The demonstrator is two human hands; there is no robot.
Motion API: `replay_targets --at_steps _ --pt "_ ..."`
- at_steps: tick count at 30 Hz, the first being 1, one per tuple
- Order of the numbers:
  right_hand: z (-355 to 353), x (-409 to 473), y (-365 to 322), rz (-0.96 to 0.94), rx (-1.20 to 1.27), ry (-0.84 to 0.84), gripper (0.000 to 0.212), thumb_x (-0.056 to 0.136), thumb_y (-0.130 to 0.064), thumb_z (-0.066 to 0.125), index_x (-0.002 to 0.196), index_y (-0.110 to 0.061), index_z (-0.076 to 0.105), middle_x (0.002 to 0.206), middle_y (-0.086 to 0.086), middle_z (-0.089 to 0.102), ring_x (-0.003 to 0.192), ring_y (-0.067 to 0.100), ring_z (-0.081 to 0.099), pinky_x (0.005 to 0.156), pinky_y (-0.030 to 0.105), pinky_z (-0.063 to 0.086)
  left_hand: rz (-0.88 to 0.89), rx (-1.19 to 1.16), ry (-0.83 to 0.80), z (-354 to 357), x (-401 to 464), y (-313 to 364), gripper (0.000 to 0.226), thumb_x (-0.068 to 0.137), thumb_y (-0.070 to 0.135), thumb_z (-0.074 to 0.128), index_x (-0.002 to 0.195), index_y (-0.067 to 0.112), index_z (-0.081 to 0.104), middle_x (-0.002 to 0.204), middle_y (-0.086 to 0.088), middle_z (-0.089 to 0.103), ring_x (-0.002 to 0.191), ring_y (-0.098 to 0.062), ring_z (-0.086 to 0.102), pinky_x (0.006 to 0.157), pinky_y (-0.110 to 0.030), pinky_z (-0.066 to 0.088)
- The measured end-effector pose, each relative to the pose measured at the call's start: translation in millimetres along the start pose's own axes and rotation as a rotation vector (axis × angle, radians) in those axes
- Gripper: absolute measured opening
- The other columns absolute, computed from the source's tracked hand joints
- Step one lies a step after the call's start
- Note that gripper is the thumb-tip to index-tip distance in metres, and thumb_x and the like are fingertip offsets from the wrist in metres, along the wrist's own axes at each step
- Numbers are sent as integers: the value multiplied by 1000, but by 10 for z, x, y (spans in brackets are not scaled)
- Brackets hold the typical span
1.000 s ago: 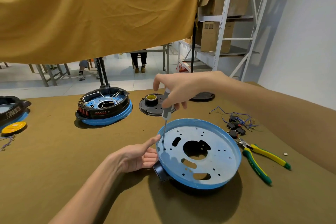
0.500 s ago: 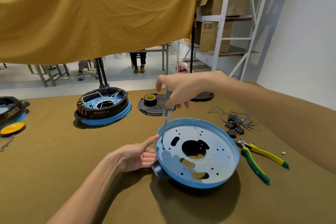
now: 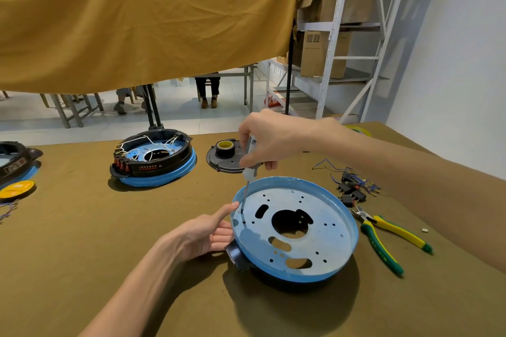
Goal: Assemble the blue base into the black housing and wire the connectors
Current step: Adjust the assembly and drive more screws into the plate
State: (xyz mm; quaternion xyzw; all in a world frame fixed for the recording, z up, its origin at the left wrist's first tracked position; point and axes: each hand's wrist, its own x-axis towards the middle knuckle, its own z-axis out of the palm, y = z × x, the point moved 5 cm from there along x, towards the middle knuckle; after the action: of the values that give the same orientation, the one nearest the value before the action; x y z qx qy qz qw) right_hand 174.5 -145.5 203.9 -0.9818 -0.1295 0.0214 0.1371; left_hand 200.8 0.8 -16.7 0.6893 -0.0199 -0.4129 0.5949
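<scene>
The round blue base (image 3: 323,216) lies bottom-up on the black housing (image 3: 237,254), whose handle sticks out at the lower left. My right hand (image 3: 269,141) grips a grey-handled screwdriver (image 3: 249,169) held nearly upright, its tip in a hole near the base's left rim. My left hand (image 3: 204,234) rests against the left rim of the base, forefinger stretched toward the screwdriver tip. A bunch of black connectors with blue wires (image 3: 353,189) lies to the right of the base.
Yellow-green pliers (image 3: 383,238) lie right of the base. A finished black-and-blue unit (image 3: 154,157) stands at the back left, another at the far left edge (image 3: 15,163). A black disc with a tape roll (image 3: 225,149) sits behind. A yellow cloth hangs overhead; shelving stands at the right.
The view has shifted slightly; both hands and the screwdriver stay at the same spot on the base's left rim.
</scene>
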Motion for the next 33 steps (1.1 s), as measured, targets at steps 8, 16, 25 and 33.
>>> replay_targets --at_steps 8,16,25,33 --pt "-9 16 67 20 18 -38 24 90 -30 76 97 -11 61 64 1 75 54 17 74 49 24 57 -25 -32 -11 -9 8 6 88 65 63 79 124 -2 64 116 -19 75 99 -24 71 90 -32 59" --pt "-9 3 65 70 15 -110 23 89 -26 76 99 -20 57 69 1 76 60 16 75 51 21 56 -32 -7 -1 -21 33 5 97 55 66 82 123 -1 65 113 -17 76 96 -22 72 79 -29 62" --pt "-17 2 28 59 12 -70 25 89 -23 76 101 -8 61 64 3 75 56 20 74 51 26 59 -49 7 33 -5 2 16 90 62 65 80 121 -2 65 108 -15 78 87 -21 71 66 -26 59" --pt "2 -18 39 79 -2 -62 25 91 -26 75 104 -11 59 69 4 75 57 17 74 52 24 58 -72 -32 36 8 -3 11 80 73 58 77 122 -3 64 116 -19 74 96 -24 64 92 -32 54"
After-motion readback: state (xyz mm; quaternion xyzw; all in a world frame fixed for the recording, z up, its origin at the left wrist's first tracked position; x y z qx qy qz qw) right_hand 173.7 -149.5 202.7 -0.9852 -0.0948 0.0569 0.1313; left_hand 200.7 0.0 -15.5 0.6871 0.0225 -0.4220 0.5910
